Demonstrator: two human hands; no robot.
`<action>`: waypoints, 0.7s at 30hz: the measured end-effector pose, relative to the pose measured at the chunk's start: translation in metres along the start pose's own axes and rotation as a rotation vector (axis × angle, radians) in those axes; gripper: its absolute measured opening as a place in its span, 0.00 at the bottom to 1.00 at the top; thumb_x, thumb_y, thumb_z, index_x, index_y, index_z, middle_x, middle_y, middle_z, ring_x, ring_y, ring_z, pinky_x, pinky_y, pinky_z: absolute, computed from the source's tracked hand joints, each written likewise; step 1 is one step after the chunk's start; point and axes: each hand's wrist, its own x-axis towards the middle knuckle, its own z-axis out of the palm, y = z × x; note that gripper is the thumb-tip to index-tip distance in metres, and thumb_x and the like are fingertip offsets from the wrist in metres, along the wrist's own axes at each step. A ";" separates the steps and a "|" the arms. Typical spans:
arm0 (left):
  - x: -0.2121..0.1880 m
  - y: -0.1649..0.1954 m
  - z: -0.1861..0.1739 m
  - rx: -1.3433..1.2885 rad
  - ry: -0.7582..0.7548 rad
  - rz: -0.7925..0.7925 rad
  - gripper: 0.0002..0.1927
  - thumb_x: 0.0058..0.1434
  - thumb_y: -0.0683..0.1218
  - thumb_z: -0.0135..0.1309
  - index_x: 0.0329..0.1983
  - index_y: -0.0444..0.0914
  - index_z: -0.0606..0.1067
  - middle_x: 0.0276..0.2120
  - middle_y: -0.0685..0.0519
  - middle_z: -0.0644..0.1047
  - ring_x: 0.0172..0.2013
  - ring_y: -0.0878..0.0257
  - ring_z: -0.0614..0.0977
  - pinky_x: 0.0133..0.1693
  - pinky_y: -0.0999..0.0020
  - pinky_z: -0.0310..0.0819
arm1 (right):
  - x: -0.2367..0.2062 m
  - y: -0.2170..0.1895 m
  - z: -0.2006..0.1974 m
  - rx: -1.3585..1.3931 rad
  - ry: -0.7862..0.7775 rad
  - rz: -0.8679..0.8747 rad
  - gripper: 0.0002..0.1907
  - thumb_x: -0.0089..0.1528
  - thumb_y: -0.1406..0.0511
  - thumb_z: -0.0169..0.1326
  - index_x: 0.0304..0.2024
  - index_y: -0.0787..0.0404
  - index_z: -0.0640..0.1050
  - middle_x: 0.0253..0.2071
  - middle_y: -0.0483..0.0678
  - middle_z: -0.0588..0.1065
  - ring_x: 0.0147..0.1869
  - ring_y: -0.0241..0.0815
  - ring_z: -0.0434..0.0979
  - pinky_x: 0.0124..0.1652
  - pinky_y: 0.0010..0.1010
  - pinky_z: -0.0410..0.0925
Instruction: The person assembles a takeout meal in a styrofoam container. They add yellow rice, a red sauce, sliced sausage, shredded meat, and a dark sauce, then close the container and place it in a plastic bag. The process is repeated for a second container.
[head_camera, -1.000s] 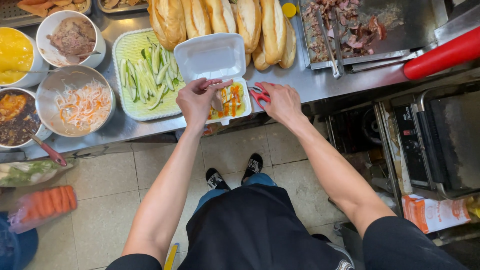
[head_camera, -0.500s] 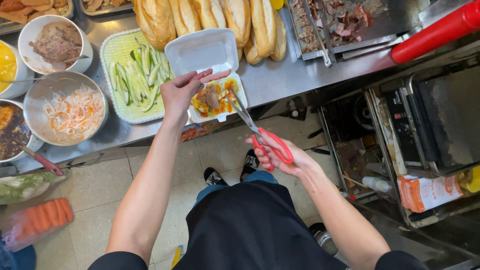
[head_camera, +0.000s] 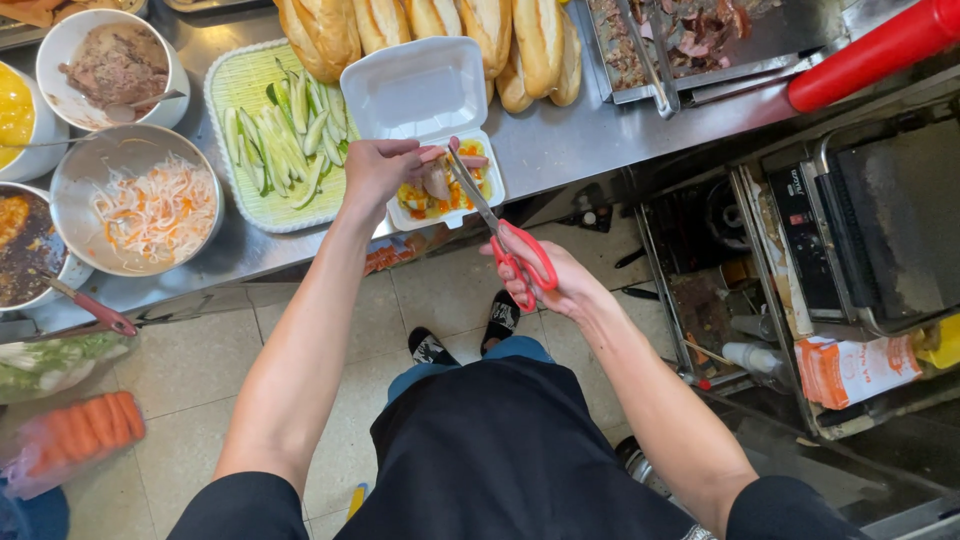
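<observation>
Steel counter (head_camera: 560, 150) runs across the top of the view, with a pale tiled floor (head_camera: 180, 400) below it. At the centre of the counter stands a white foam box (head_camera: 420, 100) with its lid open toward 12 o'clock; the lower half holds orange and yellow food with a pale slice of meat (head_camera: 437, 183) on top. The left hand (head_camera: 380, 170) reaches over the box, and its fingers pinch this slice. The right hand (head_camera: 560, 285) is at 5 o'clock from the box, with fingers closed through the handles of the red scissors (head_camera: 500, 235), whose blades point up to the meat.

At 9 o'clock from the box lies a green tray (head_camera: 230, 150) with cucumber strips. Further at 9 o'clock a metal bowl (head_camera: 135, 205) holds shredded white and orange pickles. Above it, at 11 o'clock, a white bowl (head_camera: 110, 65) holds brown paste with a spoon in it. At the left edge a dark bowl (head_camera: 30, 250) contains brown sauce, and a yellow food (head_camera: 12, 115) is partly cut off. Bread loaves (head_camera: 450, 25) lie at 12 o'clock, and a metal tray (head_camera: 700, 40) with chopped meat is at 1 o'clock.

On the lower shelf at 4 o'clock sits an orange and white package (head_camera: 850, 368). At 8 o'clock, near the floor, one clear bag holds carrots (head_camera: 80, 435) and another holds greens (head_camera: 50, 362).
</observation>
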 end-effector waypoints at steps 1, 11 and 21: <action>0.000 0.002 -0.002 -0.012 -0.016 -0.014 0.14 0.59 0.36 0.58 0.48 0.23 0.78 0.37 0.43 0.84 0.35 0.62 0.87 0.38 0.71 0.85 | -0.003 0.002 0.002 0.022 -0.010 0.003 0.37 0.66 0.47 0.51 0.63 0.71 0.69 0.26 0.40 0.69 0.24 0.30 0.65 0.24 0.23 0.61; -0.002 0.007 0.007 0.232 -0.037 -0.031 0.11 0.55 0.37 0.62 0.41 0.27 0.84 0.31 0.46 0.85 0.32 0.65 0.86 0.35 0.72 0.81 | 0.016 -0.005 0.022 0.018 -0.013 0.006 0.39 0.65 0.44 0.51 0.60 0.72 0.70 0.25 0.40 0.68 0.23 0.30 0.65 0.23 0.23 0.61; -0.009 -0.002 -0.014 0.634 0.176 0.248 0.16 0.50 0.50 0.71 0.35 0.33 0.85 0.27 0.43 0.84 0.26 0.57 0.84 0.32 0.63 0.77 | -0.002 -0.010 0.033 -0.145 0.076 -0.019 0.36 0.63 0.47 0.56 0.60 0.69 0.73 0.23 0.39 0.68 0.19 0.27 0.62 0.19 0.20 0.58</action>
